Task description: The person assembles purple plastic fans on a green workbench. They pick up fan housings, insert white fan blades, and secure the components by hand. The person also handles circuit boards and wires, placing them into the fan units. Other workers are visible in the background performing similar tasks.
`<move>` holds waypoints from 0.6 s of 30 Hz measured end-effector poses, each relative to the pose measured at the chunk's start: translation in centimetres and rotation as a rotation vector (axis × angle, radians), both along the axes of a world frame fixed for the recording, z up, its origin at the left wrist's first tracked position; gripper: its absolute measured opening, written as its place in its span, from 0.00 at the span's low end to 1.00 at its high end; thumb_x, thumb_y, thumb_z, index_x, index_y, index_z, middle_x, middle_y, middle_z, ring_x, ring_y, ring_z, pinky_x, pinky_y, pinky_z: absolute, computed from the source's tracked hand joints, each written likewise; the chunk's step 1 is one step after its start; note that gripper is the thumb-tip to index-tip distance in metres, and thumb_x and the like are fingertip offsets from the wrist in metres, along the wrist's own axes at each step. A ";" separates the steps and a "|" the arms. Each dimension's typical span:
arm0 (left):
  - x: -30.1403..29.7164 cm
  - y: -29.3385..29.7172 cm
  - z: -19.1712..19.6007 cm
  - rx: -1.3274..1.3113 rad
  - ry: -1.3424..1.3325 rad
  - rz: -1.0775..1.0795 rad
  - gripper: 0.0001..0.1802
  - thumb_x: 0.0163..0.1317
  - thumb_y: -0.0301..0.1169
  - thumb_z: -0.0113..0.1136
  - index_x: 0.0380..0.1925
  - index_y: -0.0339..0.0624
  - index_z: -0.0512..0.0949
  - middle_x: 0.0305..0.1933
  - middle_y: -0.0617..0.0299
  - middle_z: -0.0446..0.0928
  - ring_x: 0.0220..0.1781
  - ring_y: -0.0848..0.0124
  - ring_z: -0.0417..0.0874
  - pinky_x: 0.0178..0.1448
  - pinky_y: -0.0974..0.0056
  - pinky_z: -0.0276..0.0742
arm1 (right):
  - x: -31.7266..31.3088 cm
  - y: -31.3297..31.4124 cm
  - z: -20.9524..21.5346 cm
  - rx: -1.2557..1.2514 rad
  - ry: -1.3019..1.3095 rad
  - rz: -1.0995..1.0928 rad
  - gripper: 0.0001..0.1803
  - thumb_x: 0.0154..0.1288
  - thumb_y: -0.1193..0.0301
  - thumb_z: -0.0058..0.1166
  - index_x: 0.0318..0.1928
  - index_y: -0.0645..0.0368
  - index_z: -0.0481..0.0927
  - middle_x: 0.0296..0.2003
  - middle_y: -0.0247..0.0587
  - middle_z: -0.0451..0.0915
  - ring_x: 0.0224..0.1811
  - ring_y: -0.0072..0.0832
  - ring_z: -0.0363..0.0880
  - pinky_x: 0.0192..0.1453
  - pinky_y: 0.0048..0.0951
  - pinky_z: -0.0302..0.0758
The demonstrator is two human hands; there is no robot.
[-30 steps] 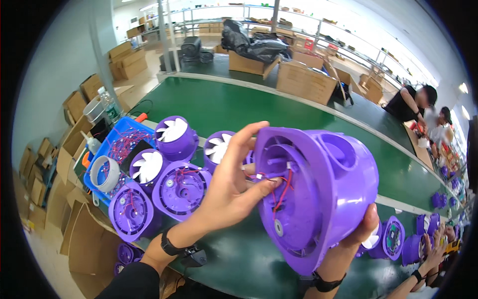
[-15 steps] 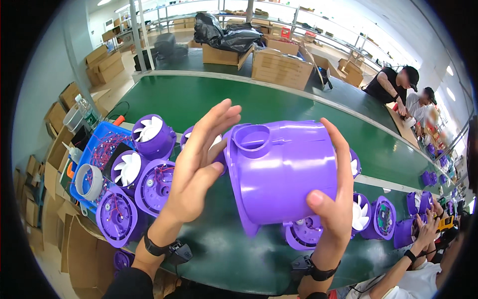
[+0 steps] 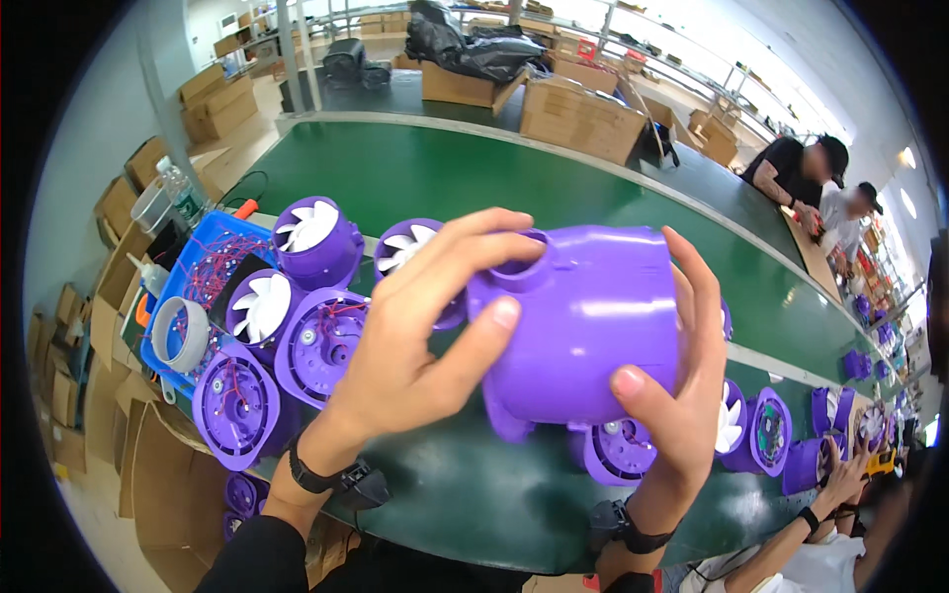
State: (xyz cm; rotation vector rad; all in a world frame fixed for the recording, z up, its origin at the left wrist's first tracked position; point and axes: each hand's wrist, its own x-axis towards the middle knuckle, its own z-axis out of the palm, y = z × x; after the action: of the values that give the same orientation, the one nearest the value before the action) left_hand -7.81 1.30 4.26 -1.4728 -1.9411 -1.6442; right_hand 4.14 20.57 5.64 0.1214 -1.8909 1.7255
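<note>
A glossy purple plastic fan housing (image 3: 593, 336), a drum shape with a short round spout on its upper left, is held up above the green worktop. My right hand (image 3: 682, 366) grips its right end, thumb in front and fingers behind the rim. On its left end, my left hand (image 3: 425, 326) curls its fingers over the spout, with the thumb pressed on the front. Behind my left hand is a purple housing with a white fan (image 3: 405, 247), partly hidden. Below the held housing lies a purple base with wires (image 3: 623, 450).
More purple housings with white fans (image 3: 264, 308) and wired bases (image 3: 237, 407) stand at the left, beside a blue tray (image 3: 213, 237) of red wires and a grey ring (image 3: 181, 334). A green belt (image 3: 395, 163) runs behind. Co-workers' hands (image 3: 845, 479) work at the right.
My left hand, open and apart from the housing before, has closed onto its spout end. The housing has shifted slightly right, with my right hand still gripping it.
</note>
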 end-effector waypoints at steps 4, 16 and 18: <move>-0.9 0.2 -0.3 -0.012 0.075 -0.041 0.36 0.51 0.38 0.75 0.59 0.34 0.74 0.66 0.40 0.73 0.68 0.49 0.76 0.71 0.52 0.69 | 0.1 0.2 0.0 0.071 -0.066 -0.069 0.59 0.45 0.60 0.74 0.75 0.66 0.57 0.64 0.56 0.71 0.67 0.41 0.73 0.72 0.39 0.68; 1.0 -0.6 -0.7 -0.105 0.029 0.060 0.72 0.38 0.52 0.82 0.77 0.31 0.49 0.73 0.39 0.63 0.73 0.52 0.69 0.77 0.51 0.63 | 1.2 -1.2 -0.8 0.535 0.157 -0.318 0.53 0.41 0.60 0.76 0.70 0.58 0.66 0.61 0.73 0.63 0.57 0.67 0.70 0.58 0.55 0.75; 1.2 -0.5 -0.9 -0.112 0.034 0.078 0.70 0.38 0.50 0.82 0.76 0.31 0.52 0.73 0.40 0.63 0.74 0.53 0.69 0.77 0.50 0.63 | 1.4 -1.2 -0.8 0.530 0.162 -0.339 0.53 0.41 0.60 0.76 0.70 0.59 0.65 0.60 0.75 0.63 0.57 0.66 0.70 0.58 0.55 0.75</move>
State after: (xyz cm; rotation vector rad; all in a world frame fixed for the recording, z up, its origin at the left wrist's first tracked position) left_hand -6.62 0.81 3.33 -1.4348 -2.0747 -1.4905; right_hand 5.52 19.32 4.83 0.1277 -2.0604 0.9419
